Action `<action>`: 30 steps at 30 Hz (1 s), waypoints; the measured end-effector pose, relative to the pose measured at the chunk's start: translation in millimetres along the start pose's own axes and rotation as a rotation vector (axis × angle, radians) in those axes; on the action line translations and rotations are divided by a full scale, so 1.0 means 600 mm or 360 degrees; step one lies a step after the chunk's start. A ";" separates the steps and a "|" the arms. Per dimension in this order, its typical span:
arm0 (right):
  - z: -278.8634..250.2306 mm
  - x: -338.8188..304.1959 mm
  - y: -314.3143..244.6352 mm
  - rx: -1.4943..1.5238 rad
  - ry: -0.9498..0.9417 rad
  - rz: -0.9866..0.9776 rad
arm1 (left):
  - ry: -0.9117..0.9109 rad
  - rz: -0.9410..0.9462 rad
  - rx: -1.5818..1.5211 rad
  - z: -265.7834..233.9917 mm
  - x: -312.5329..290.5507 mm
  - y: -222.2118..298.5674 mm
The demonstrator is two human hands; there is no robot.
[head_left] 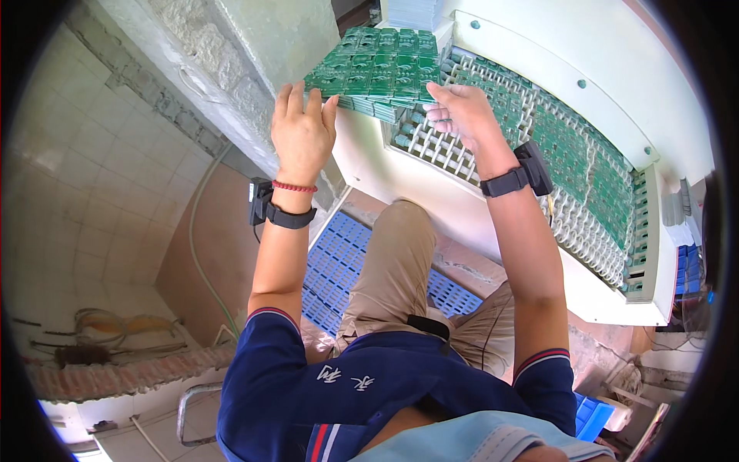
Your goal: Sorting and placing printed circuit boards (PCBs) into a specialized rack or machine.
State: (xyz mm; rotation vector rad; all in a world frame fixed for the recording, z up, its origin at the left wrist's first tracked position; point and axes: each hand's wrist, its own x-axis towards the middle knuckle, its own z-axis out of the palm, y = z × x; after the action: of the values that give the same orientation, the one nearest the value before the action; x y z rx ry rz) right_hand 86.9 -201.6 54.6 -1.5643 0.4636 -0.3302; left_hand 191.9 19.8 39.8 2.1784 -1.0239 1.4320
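A green circuit board panel [377, 63], marked off into several small units, tilts over a stack of similar panels [369, 107]. At its near left corner is my left hand [302, 135], with the index finger and thumb closed at the edge and the other fingers raised. My right hand [466, 114] pinches the near right corner, thumb on top and fingers curled below. Part of the stack is hidden under the upper panel. Each wrist wears a black strap with a small device, and a red beaded bracelet [295, 187] is on the left one.
Right of the stack, a white machine [493, 223] holds rows of white rollers [443, 146] with green boards [577, 165] among them. A rough concrete pillar [231, 69] rises at the left. Blue slatted plastic [331, 262] lies beside my legs. Pale sheets [412, 13] are piled at the back.
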 end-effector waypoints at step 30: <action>-0.155 -0.422 0.256 0.0297 0.0816 0.0071 | -0.1543 -0.2146 -0.3383 -0.094 -0.227 0.286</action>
State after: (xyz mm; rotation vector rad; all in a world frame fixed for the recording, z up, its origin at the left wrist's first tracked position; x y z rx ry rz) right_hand -192.4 -162.1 -75.2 -1.2775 0.8374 -0.7260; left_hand -0.6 -10.5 -75.2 0.8554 -0.3336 -1.1325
